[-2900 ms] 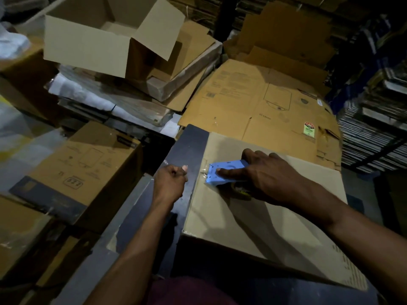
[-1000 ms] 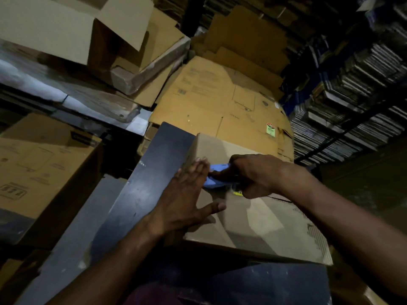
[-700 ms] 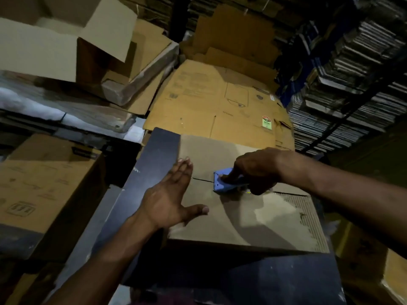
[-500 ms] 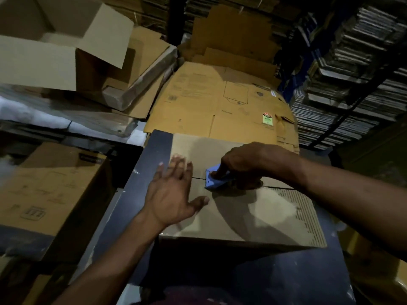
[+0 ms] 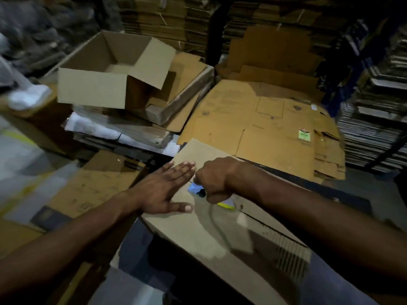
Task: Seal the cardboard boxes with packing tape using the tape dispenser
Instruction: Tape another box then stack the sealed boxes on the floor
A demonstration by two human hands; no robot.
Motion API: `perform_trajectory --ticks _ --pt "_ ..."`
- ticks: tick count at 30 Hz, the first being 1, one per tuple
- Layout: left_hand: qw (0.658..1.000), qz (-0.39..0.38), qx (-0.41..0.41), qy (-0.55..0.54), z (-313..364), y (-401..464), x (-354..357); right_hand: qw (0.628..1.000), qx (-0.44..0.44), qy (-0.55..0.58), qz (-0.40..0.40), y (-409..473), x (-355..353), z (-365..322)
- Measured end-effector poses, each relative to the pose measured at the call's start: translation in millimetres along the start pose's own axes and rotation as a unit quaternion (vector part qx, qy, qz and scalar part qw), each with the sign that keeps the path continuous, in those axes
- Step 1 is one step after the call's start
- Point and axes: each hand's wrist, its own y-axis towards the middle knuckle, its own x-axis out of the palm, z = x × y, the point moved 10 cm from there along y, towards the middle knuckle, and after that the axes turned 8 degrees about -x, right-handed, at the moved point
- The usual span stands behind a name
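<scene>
Near the centre of the frame, the right hand (image 5: pixel 214 179) curls tightly around the blue tape dispenser (image 5: pixel 195 189), held against the top of the closed cardboard box (image 5: pixel 198 234). Its blue end points toward the lower left. The box's long axis runs from upper left to lower right. The left hand (image 5: pixel 163 190) lies flat, fingers straight, pressing the box top just beside the dispenser.

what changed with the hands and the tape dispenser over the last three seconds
The left hand, a fist on the dark table at first, opened and now presses flat on the cardboard box by its seam. The right hand kept gripping the blue tape dispenser, which stayed near the seam's left end.
</scene>
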Motion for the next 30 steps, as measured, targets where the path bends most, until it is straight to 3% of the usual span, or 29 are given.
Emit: perform_trajectory --ticks 12,17,21,24,30 --pt "0.998 -0.052 -0.010 0.027 18.1 5.7 8.7 0.998 0.040 -0.002 -0.049 -76.0 69.2 18.2" --pt "0.994 -0.076 -0.064 0.037 42.7 3.1 8.2 0.999 0.011 -0.004 -0.046 -81.4 65.8 11.8" --pt "0.999 -0.047 -0.027 -0.003 119.8 7.9 20.0 0.999 0.021 -0.028 -0.039 -80.2 62.9 11.2" --pt "0.999 -0.016 -0.030 0.000 124.0 10.7 19.0 0.999 0.027 -0.018 -0.038 -77.5 72.6 14.7" --pt "0.998 -0.049 -0.028 0.036 123.8 10.8 20.4 0.998 0.022 -0.008 -0.051 -115.3 100.0 21.4"
